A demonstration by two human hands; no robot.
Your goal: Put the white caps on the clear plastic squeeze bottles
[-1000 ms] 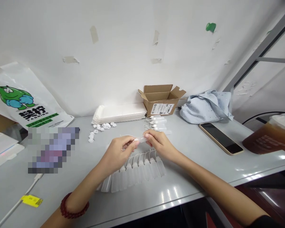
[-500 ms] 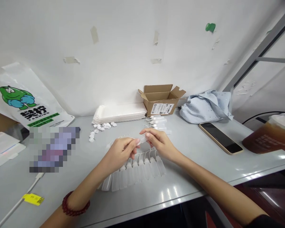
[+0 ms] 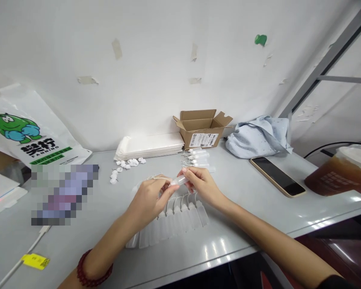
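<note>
A small translucent plastic bottle (image 3: 180,180) lies sideways between my two hands, above the table. My right hand (image 3: 202,185) grips its right end with thumb and fingers. At the left end, the thumb and fingers of my left hand (image 3: 154,193) pinch around the neck; whether they hold a cap there is hard to see. Below the hands is a row of similar bottles (image 3: 182,220) with thin white cords at their tops, partly hidden by my left arm. Several loose white caps (image 3: 134,162) lie beyond my left hand. More bottles (image 3: 200,154) with cords rest behind my right hand.
Against the wall stand a white stack of flat packets (image 3: 150,146) and an open cardboard box (image 3: 204,134). To the right are a blue cloth bundle (image 3: 258,136), a phone (image 3: 276,176) and a drink cup (image 3: 337,172). A printed bag (image 3: 48,128) and a cable (image 3: 13,271) are left.
My left hand has turned over the bottle's left end, its fingers now higher and the thumb underneath. More of the bottle shows between the hands. The view has shifted slightly.
</note>
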